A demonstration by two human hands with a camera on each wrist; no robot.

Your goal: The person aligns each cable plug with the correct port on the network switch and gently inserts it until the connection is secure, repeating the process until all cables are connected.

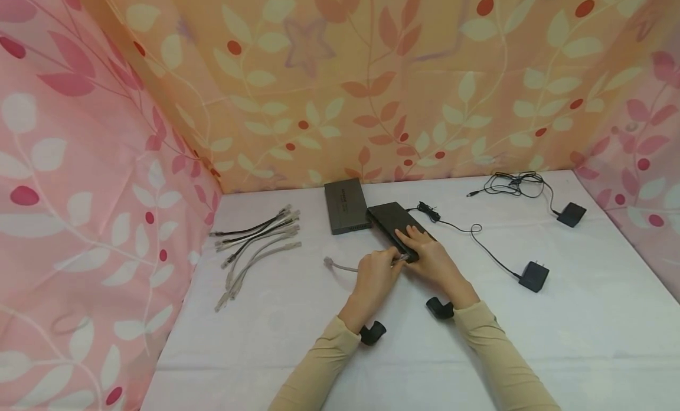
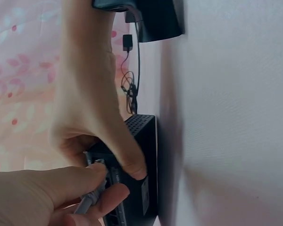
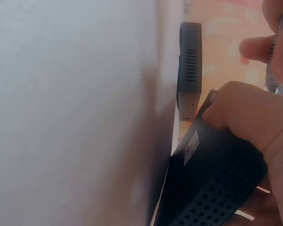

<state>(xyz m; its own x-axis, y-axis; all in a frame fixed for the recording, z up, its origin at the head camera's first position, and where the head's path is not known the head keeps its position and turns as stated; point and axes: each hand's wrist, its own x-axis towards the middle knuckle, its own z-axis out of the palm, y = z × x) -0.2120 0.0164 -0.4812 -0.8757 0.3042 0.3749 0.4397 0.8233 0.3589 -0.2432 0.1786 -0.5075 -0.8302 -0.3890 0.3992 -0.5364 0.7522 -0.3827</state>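
Observation:
A black network switch [image 1: 389, 214] is tilted, its near end raised off the white table, in the grip of my right hand [image 1: 437, 263]. The right thumb presses its underside in the left wrist view, and the fingers spread over its top in the head view. My left hand [image 1: 375, 275] pinches the plug end of a short grey network cable [image 2: 86, 203] right at the switch's row of ports. The fingertips partly hide the plug. The cable's other plug [image 1: 329, 262] sticks out to the left of the left hand.
A second, grey switch [image 1: 347, 205] lies behind. Several short black and grey network cables [image 1: 257, 240] lie at left. One power adapter [image 1: 533, 276] has its cord running to the held switch; another adapter [image 1: 571, 215] with a coiled cord [image 1: 512, 185] lies far right.

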